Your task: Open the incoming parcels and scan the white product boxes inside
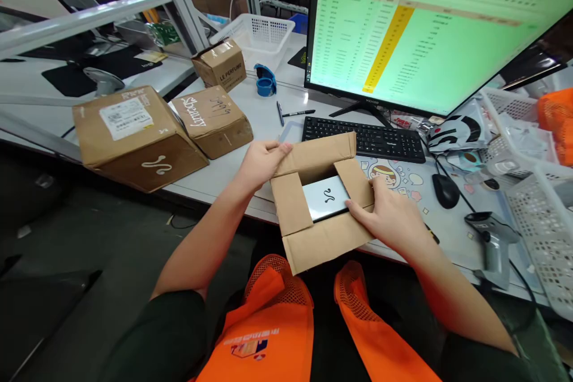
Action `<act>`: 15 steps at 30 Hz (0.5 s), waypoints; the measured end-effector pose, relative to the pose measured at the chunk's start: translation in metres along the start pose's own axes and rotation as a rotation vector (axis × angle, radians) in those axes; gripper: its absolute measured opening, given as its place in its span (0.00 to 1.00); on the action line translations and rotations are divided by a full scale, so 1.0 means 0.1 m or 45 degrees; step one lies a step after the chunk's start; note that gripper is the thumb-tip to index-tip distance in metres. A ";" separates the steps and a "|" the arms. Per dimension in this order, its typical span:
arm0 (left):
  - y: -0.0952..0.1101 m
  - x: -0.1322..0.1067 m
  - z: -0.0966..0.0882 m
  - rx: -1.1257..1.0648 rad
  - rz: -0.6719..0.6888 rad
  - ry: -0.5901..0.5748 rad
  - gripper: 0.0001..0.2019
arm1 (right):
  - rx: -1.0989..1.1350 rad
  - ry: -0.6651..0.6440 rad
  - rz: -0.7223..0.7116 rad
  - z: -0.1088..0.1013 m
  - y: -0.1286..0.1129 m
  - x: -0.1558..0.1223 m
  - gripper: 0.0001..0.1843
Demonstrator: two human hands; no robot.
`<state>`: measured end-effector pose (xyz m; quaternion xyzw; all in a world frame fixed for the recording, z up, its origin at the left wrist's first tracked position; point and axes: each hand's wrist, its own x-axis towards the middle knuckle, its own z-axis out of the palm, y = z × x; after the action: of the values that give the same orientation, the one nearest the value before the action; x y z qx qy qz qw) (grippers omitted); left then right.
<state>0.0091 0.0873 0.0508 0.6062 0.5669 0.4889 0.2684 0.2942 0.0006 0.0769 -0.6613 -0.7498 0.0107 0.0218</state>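
Observation:
An opened cardboard box [293,206] with its flaps folded outward is held at the desk's front edge, in the middle of the head view. Inside it lies a pale blue-white box [320,202] with a dark squiggle logo. My left hand [264,162] grips the far left flap, thumb on top and fingers partly hidden. On the other side, my right hand [388,212] holds the right flap, with its thumb over the cardboard near the pale box. Behind the box is a black keyboard [364,138].
Left on the desk are a large labelled carton [138,137], a smaller carton [213,122] and a perfume carton [221,64]. A monitor [425,30] stands behind. Toward the right are a mouse [446,191], a barcode scanner [495,245] and white baskets [544,239].

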 end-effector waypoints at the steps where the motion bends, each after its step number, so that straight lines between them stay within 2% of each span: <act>1: 0.05 -0.06 -0.04 0.122 0.152 0.073 0.17 | -0.028 -0.017 0.002 -0.04 -0.01 0.03 0.25; 2: 0.13 -0.16 -0.08 0.238 0.354 0.123 0.14 | -0.055 -0.031 -0.003 -0.10 -0.01 0.07 0.25; 3: 0.21 -0.27 -0.12 0.334 0.577 0.096 0.13 | -0.071 -0.033 -0.018 -0.15 0.01 0.12 0.23; 4: 0.28 -0.39 -0.16 0.411 0.789 -0.020 0.14 | -0.059 -0.029 -0.045 -0.21 0.05 0.18 0.21; 5: 0.34 -0.51 -0.20 0.472 0.962 -0.198 0.17 | -0.004 -0.024 -0.091 -0.24 0.12 0.24 0.20; 7: 0.39 -0.71 -0.23 0.525 1.144 -0.554 0.22 | 0.285 -0.027 -0.198 -0.23 0.34 0.36 0.21; 8: 0.36 -0.78 -0.23 0.507 1.160 -0.639 0.24 | 0.503 -0.071 -0.246 -0.17 0.47 0.42 0.22; 9: 0.31 -0.82 -0.21 0.447 1.163 -0.626 0.25 | 0.749 -0.134 -0.273 -0.08 0.60 0.46 0.22; 10: 0.24 -0.86 -0.19 0.344 1.187 -0.510 0.24 | 0.999 -0.206 -0.263 0.04 0.73 0.50 0.22; 12: 0.05 -0.92 -0.11 0.096 1.283 -0.089 0.21 | 1.379 -0.297 -0.160 0.28 0.92 0.53 0.22; 13: -0.04 -0.95 -0.06 -0.009 1.287 0.149 0.21 | 1.471 -0.271 -0.110 0.38 0.99 0.52 0.23; 15: -0.17 -1.06 0.05 -0.167 1.163 0.531 0.20 | 1.414 -0.033 -0.112 0.41 1.03 0.46 0.32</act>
<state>0.0193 -0.0080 0.0032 0.6637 0.2537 0.7016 -0.0542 0.3884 0.0600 0.0321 -0.5184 -0.6584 0.4114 0.3584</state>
